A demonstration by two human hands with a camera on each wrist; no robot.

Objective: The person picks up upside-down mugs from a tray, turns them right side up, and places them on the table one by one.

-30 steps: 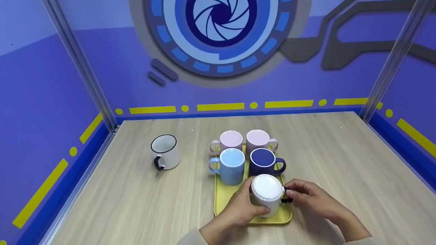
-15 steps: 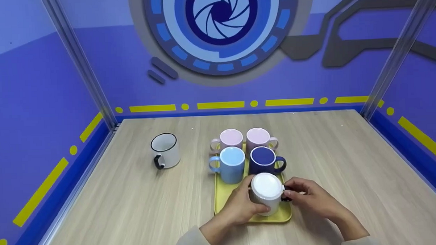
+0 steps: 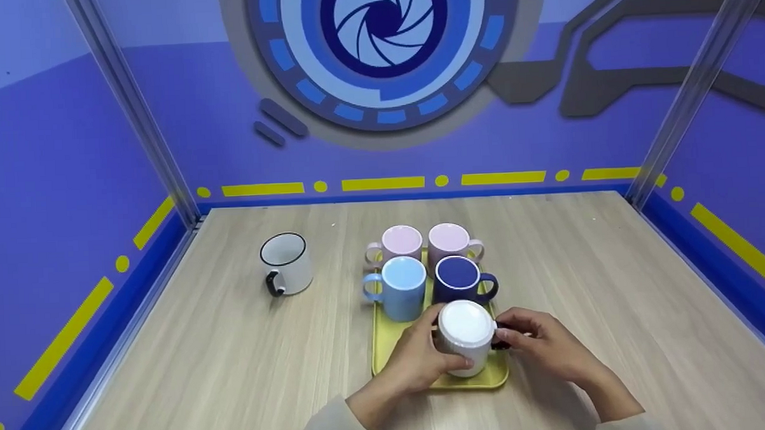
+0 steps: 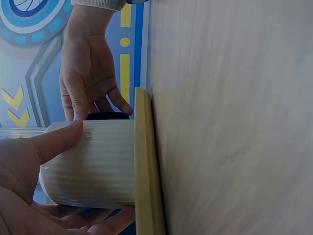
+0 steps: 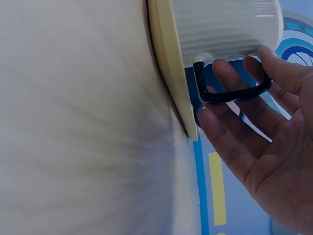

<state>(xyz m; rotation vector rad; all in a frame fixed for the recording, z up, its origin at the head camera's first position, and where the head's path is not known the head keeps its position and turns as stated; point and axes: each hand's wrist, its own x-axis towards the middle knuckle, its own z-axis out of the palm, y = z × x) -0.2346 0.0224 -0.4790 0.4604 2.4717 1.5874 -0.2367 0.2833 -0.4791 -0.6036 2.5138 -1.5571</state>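
Observation:
A white ribbed mug [image 3: 466,339] with a closed white top stands at the front right of the yellow tray [image 3: 387,348]. My left hand [image 3: 419,357] grips its body from the left, thumb across the front and fingers around the far side. From the right, my right hand [image 3: 549,346] holds the mug's black handle [image 5: 234,95]; some fingers reach through the loop, and the thumb tip is by the mug's wall. Behind it on the tray are a navy mug [image 3: 458,285], a light blue mug [image 3: 404,297] and two pink mugs [image 3: 401,241].
Left of the tray, a white mug [image 3: 292,272] with a black rim and black handle stands upright on the wooden table [image 3: 235,360]. Blue-purple walls [image 3: 355,155] with yellow markings enclose the table at the back and both sides.

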